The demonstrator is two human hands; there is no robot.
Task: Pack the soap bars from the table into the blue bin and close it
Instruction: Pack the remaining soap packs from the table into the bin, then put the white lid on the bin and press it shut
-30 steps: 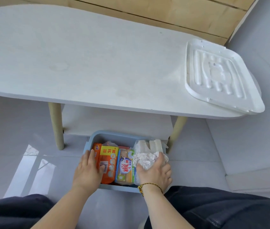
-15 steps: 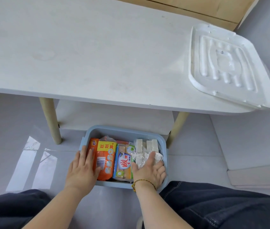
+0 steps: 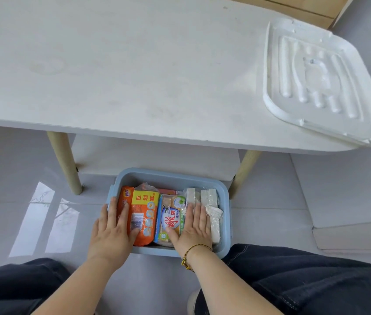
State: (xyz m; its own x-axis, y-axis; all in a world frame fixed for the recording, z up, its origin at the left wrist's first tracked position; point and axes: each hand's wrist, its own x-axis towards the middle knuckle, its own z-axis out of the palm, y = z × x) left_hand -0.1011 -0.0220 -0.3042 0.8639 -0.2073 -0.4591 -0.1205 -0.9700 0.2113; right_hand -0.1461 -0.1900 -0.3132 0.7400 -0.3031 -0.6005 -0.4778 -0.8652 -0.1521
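The blue bin stands open on the floor, partly under the white table. Inside lie an orange soap pack, a yellow-and-blue soap pack and white soap bars in clear wrap. My left hand rests flat on the orange pack at the bin's left side. On the white wrapped bars and the middle pack lies my right hand, flat with fingers spread. Neither hand grips anything. The white lid sits upside down on the table's right end.
Two tan table legs stand behind the bin, left and right, with a lower shelf between them. My knees in dark trousers flank the bin. Grey tiled floor surrounds it; a white cabinet is on the right.
My right hand, curled over the white wrapped bars before, has flattened onto them. My left hand has stayed on the orange pack. The camera has tilted down and moved closer.
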